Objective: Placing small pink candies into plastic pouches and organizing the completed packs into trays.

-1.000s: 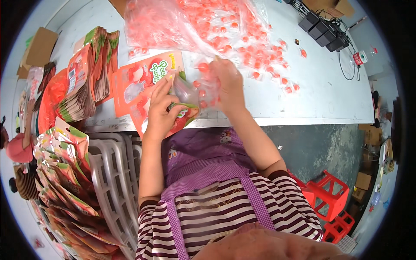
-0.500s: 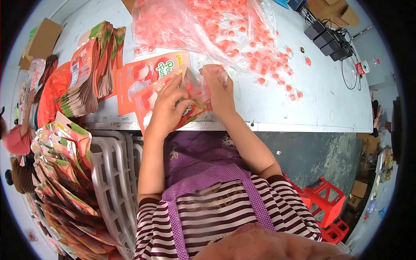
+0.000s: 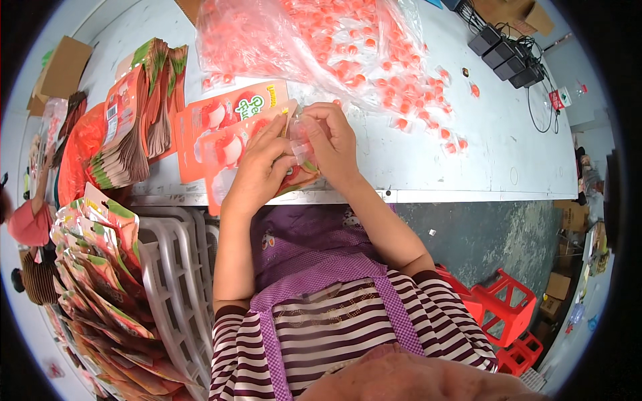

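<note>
My left hand (image 3: 257,167) is closed on a red-and-green printed pouch (image 3: 222,152) at the table's front edge. At the pouch's open side, my right hand (image 3: 334,147) pinches several small clear wrapped candies (image 3: 300,136); how far they reach inside is hidden by the fingers. Flat under the held pouch lies another printed pouch (image 3: 190,130). Beyond my hands, a heap of small clear packets with red-orange candies (image 3: 401,100) spreads out from a large clear plastic bag (image 3: 247,40).
Left on the table stand bundled flat pouches (image 3: 124,150) beside a red plastic bag (image 3: 75,154). Below, more pouches (image 3: 100,274) fill space beside grey plastic crates (image 3: 170,260). Black power adapters (image 3: 505,57) sit far right. Red stools (image 3: 508,307) stand lower right. A pink-sleeved person (image 3: 30,217) is at far left.
My right hand has turned inward, and its thumb and the clear packets now lie closer to my left fingers at the pouch opening. My left hand keeps its hold.
</note>
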Demonstrator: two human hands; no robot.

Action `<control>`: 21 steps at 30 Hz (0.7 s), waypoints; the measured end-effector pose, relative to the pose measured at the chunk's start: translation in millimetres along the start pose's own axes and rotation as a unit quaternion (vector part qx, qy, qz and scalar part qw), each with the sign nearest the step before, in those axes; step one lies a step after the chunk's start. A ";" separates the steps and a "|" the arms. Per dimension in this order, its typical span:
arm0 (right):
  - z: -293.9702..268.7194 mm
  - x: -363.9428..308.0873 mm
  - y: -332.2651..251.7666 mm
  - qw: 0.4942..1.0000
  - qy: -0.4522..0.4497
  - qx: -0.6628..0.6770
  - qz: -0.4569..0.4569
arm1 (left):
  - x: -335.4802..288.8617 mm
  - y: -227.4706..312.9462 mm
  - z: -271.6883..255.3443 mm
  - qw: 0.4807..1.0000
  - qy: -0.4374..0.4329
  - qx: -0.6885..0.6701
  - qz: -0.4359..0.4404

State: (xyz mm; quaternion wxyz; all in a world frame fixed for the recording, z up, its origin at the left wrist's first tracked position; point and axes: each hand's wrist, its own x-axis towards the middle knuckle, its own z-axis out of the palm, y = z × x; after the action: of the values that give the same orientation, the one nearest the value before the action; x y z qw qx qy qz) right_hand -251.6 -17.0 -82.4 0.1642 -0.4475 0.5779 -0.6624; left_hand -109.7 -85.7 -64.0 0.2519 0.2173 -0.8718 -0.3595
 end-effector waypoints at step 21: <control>-5.7 -8.3 3.2 0.994 -0.093 0.004 -0.053 | -3.4 1.1 -5.3 0.994 0.004 -0.098 -0.049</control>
State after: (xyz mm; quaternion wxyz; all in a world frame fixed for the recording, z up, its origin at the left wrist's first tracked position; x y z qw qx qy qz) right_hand -252.5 -8.3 -88.3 0.1837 -0.5364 0.5330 -0.6280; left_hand -104.1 -85.9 -60.9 0.2574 0.2353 -0.8199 -0.4541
